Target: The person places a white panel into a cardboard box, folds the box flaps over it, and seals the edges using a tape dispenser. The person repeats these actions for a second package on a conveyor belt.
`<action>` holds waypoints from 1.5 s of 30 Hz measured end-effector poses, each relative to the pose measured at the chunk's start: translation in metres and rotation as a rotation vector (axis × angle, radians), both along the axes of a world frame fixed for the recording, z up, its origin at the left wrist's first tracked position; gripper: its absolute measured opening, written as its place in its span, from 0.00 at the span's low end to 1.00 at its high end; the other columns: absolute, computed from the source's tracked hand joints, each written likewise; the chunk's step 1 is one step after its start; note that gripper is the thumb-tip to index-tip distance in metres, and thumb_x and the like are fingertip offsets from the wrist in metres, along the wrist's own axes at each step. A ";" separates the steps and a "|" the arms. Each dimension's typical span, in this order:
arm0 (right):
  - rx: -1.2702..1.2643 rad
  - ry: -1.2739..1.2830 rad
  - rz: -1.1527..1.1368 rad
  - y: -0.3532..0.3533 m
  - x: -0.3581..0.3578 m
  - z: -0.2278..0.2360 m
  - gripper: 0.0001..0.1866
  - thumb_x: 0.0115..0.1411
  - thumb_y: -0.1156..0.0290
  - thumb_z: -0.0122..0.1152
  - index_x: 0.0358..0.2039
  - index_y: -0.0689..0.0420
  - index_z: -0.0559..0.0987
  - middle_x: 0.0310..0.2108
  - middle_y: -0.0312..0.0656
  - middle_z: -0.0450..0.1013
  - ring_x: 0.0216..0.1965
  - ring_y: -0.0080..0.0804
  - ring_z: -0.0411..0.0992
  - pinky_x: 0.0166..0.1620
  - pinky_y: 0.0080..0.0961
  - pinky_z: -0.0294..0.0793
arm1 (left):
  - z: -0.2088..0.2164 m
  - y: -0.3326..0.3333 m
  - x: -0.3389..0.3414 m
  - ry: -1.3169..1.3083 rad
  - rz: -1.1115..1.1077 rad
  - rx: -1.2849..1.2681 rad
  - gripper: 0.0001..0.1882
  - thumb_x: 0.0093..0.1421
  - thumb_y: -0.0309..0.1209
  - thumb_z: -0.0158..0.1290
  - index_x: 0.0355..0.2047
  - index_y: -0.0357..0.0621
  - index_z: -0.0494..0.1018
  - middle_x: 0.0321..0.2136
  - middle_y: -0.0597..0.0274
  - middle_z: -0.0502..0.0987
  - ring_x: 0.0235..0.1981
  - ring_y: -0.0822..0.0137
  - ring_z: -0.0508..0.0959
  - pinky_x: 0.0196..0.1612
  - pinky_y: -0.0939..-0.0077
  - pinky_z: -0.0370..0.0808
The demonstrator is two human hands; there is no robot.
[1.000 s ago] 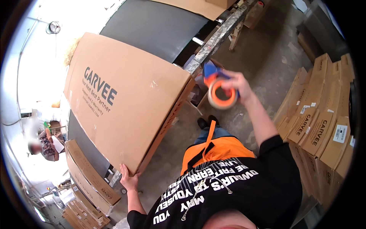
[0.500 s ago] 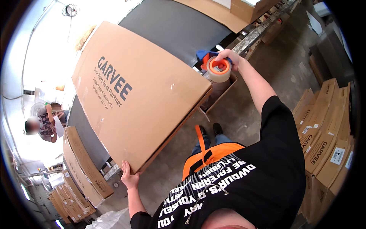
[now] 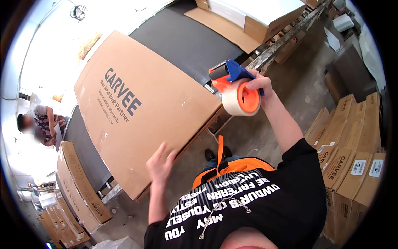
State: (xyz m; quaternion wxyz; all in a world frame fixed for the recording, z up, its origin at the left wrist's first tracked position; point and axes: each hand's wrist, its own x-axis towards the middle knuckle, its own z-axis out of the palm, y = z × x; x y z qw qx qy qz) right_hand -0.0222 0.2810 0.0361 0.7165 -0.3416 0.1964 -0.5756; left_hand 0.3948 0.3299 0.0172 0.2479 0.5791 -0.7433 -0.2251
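A large flat cardboard box (image 3: 137, 112) lies across a dark conveyor belt, its printed top facing up. My right hand (image 3: 261, 85) grips a tape dispenser (image 3: 239, 88), which has a blue handle, an orange frame and a thick roll of tape on an orange core. The dispenser hangs by the box's right corner. My left hand (image 3: 161, 162) is raised over the box's near edge with its fingers apart and nothing in them. Whether its fingertips touch the cardboard I cannot tell.
The conveyor belt (image 3: 195, 37) runs on beyond the box toward an open carton (image 3: 257, 29) with white contents. Another carton (image 3: 78, 182) stands at the belt's left end. Stacked cartons (image 3: 348, 153) fill the right side. A person (image 3: 45, 124) works at far left.
My left hand has let go of the box's near left corner and moved right along the near edge. My right hand has brought the tape dispenser closer to me.
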 end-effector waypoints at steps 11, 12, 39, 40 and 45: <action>-0.183 0.101 -0.076 0.031 0.022 0.034 0.36 0.44 0.76 0.62 0.57 0.70 0.70 0.47 0.49 0.76 0.45 0.32 0.76 0.51 0.26 0.75 | 0.066 -0.050 -0.183 1.497 -0.215 0.898 0.17 0.67 0.35 0.52 0.49 0.34 0.70 0.46 0.48 0.78 0.45 0.63 0.80 0.47 0.70 0.79; -0.200 0.114 -0.103 0.032 0.025 0.035 0.37 0.44 0.75 0.63 0.58 0.70 0.70 0.48 0.49 0.75 0.46 0.32 0.75 0.53 0.27 0.74 | 0.062 -0.051 -0.184 1.479 -0.185 0.867 0.14 0.67 0.35 0.52 0.44 0.35 0.71 0.41 0.52 0.78 0.40 0.66 0.80 0.45 0.71 0.79; 0.256 0.956 -1.036 0.148 0.169 -0.043 0.30 0.44 0.70 0.68 0.51 0.62 0.78 0.52 0.52 0.71 0.43 0.48 0.78 0.46 0.31 0.77 | 0.040 -0.157 -0.314 -1.392 -1.147 0.451 0.12 0.54 0.30 0.56 0.29 0.30 0.76 0.24 0.45 0.79 0.24 0.55 0.82 0.30 0.66 0.80; 0.303 0.901 -0.974 0.144 0.180 -0.049 0.30 0.44 0.69 0.67 0.51 0.62 0.78 0.51 0.50 0.71 0.43 0.46 0.77 0.46 0.30 0.77 | 0.031 -0.160 -0.314 -1.504 -1.141 0.592 0.12 0.56 0.30 0.55 0.30 0.29 0.76 0.23 0.46 0.79 0.23 0.57 0.82 0.28 0.67 0.81; 0.422 0.749 -0.856 0.130 0.204 -0.053 0.32 0.45 0.67 0.65 0.53 0.62 0.76 0.52 0.51 0.70 0.44 0.47 0.77 0.47 0.32 0.76 | 0.010 -0.157 -0.315 -1.501 -1.144 0.798 0.14 0.60 0.31 0.53 0.37 0.28 0.74 0.24 0.48 0.79 0.23 0.60 0.82 0.27 0.68 0.80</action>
